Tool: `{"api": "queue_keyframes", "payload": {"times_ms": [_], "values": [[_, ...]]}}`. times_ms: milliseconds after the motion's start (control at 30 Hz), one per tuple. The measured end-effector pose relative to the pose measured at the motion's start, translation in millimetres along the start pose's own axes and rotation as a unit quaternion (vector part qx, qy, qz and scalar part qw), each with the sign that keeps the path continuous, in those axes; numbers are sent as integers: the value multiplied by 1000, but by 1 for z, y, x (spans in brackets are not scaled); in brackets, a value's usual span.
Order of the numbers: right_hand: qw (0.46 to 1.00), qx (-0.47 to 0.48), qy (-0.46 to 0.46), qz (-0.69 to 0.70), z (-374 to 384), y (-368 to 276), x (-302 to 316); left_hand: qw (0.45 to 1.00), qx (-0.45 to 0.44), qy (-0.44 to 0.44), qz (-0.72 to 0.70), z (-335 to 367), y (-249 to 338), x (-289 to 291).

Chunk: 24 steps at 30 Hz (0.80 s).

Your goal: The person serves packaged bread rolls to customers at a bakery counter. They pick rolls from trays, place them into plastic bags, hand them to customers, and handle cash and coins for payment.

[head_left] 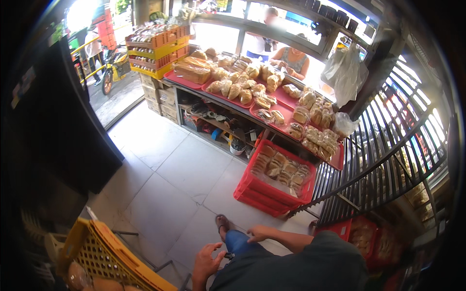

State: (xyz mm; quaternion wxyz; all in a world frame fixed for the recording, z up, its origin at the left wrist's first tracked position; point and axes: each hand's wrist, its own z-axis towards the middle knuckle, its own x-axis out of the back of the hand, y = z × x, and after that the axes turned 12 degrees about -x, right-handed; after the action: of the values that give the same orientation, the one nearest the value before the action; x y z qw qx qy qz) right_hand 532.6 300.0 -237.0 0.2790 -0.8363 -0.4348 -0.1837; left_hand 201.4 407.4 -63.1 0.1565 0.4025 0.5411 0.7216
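My left hand (208,259) hangs at the lower middle, its fingers loosely bent and apart. Just beside its thumb a small dark object (229,255) shows against my blue jeans (241,242); whether they touch is unclear. Farther right, my right hand (259,233) is held low over the leg with relaxed fingers and nothing in it. Beyond that hand stands a red crate (247,190) of bagged bread (281,170). A yellow plastic crate (114,247) with bread rolls (104,283) inside lies left of my left hand.
Red trays (286,114) on a long counter carry several bagged loaves. Stacked orange and yellow crates (158,51) stand by the doorway. A black slatted rack (369,165) leans in at the right. Two people (293,60) are outside the window. Pale tiles (179,165) cover the floor.
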Motion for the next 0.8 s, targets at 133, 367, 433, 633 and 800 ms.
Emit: {"api": "queue_keyframes", "payload": {"times_ms": [133, 367, 433, 633, 800], "values": [[1000, -15, -9, 9, 44, 40, 54, 999, -1, -25, 26, 105, -28, 0], [958, 39, 230, 164, 79, 35, 295, 997, -37, -58, 38, 320, -55, 15], [931, 23, 313, 186, 79, 25, 368, 996, -39, -73, 42, 369, -67, 20], [802, 13, 474, 363, 135, 59, 547, 993, -66, -101, 13, 539, -120, 46], [694, -161, 646, 273, 233, 207, 676, 991, -130, -25, 12, 737, -143, 99]]}}
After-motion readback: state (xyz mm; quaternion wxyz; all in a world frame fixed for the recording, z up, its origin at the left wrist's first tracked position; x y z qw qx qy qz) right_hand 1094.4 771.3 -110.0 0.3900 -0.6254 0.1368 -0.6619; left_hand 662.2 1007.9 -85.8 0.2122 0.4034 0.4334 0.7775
